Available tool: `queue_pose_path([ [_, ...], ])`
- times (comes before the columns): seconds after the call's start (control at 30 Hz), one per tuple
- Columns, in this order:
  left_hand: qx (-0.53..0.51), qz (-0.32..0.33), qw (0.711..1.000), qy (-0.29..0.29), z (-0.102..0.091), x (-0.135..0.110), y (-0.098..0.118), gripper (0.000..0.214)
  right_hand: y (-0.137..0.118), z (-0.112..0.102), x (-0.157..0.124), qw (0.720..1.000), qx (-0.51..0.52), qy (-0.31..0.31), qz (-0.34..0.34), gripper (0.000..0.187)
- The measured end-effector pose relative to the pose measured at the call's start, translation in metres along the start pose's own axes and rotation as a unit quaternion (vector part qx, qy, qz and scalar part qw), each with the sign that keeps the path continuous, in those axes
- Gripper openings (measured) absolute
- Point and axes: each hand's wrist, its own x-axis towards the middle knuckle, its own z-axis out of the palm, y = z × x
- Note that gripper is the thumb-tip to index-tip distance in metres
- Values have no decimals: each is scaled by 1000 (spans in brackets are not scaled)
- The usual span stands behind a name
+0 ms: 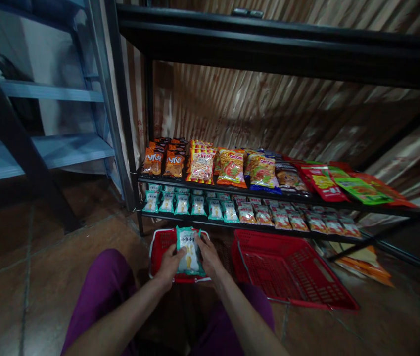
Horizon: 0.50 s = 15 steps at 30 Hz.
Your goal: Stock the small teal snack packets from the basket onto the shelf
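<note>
Both my hands hold one teal-and-white snack packet (188,251) upright over a small red basket (159,247) on the floor. My left hand (170,265) grips its left edge with the thumb on the front. My right hand (208,257) grips its right edge. Just beyond, the lower tier (232,223) of a black rack carries a row of matching teal packets (191,203) on the left and red-orange packets (295,220) on the right.
The rack's upper tier holds orange, yellow, red and green snack bags (232,168). A larger red basket (291,271) lies to the right on the tiled floor. A blue metal shelf unit (50,143) stands at left. My purple-clad knees (106,282) are below.
</note>
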Motion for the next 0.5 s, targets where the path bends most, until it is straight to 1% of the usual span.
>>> queue_pose_path([
  [0.1,7,29,999,13,4,10,3,47,-2,-6,-2,998,30,-26,58,51],
  [0.13,11,39,999,17,5,15,4,46,-2,-7,-1,997,32,-39,58,51],
  [0.23,32,74,996,30,9,30,4,41,-2,-10,2,996,38,-73,28,53],
  [0.33,62,85,993,57,14,43,3,35,1,-13,8,995,46,-84,10,56],
  [0.43,100,86,987,88,18,58,5,25,-1,-16,19,993,52,-99,24,55],
  [0.5,118,86,985,95,20,72,7,22,-3,-19,31,993,50,-101,42,55],
])
